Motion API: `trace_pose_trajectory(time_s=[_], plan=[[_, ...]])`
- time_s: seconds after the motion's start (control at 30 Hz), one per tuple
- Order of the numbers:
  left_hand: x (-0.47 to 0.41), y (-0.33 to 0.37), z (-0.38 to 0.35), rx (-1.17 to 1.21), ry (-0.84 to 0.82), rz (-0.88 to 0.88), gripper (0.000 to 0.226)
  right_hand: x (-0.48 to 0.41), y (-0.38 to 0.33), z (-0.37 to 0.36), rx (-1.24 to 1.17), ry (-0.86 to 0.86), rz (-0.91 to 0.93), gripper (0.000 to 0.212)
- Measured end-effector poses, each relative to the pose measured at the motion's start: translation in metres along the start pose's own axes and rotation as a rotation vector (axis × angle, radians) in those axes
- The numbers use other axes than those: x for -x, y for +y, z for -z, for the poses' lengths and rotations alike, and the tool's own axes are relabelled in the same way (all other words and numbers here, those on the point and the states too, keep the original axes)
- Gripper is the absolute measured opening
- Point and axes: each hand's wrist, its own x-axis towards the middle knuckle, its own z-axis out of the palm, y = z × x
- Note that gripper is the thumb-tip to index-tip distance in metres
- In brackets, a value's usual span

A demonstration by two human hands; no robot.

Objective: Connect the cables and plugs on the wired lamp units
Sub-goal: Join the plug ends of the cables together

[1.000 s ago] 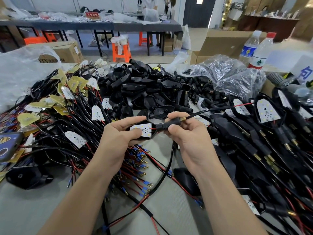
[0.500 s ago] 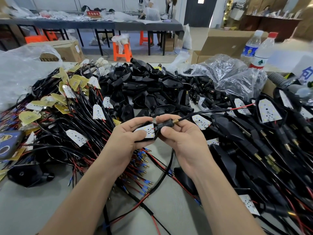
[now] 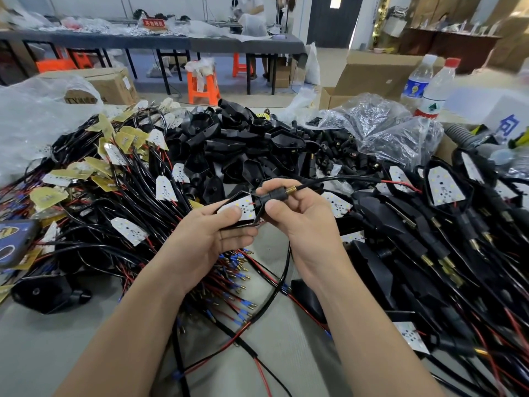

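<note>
My left hand (image 3: 206,239) grips a black lamp housing with a white LED board (image 3: 242,209) facing up, above the table's middle. My right hand (image 3: 297,216) pinches the black stem plug (image 3: 272,196) with its brass threaded tip (image 3: 290,190), held against the housing's right end. A black cable (image 3: 337,179) runs from the tip to the right, ending in a red wire. Another stretch of black cable hangs down below my right hand.
Wired LED boards with black and red cables (image 3: 114,196) are heaped at left. Empty black housings (image 3: 237,150) pile behind my hands. Assembled lamp units (image 3: 443,239) crowd the right. Plastic bags (image 3: 386,127), two bottles (image 3: 435,87) and a dark phone (image 3: 14,239) lie around.
My right hand has drawn the stem plug left into the housing held by my left hand. Both hands have risen slightly and closed together.
</note>
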Motion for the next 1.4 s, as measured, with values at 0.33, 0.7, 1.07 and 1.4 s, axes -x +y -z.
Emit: trace_pose_trajectory(time_s=[0.33,0.7,1.07,1.4], plan=[[0.008,0.014,-0.008,0.182,0.060,-0.038,0.025,0.030,-0.078,-0.013,1.141,0.361,0.813,0.017],[-0.001,0.030,-0.080,0.203,-0.040,0.033,0.031,0.044,-0.159,0.044,1.586,-0.018,0.396,0.014],[-0.032,0.014,-0.207,-0.197,-0.328,-0.084,0.041,0.040,-0.138,0.189,1.234,0.628,0.118,0.021],[-0.033,-0.014,-0.207,-0.909,-0.045,-0.460,0.040,0.042,-0.084,0.160,1.310,0.571,0.483,0.045]])
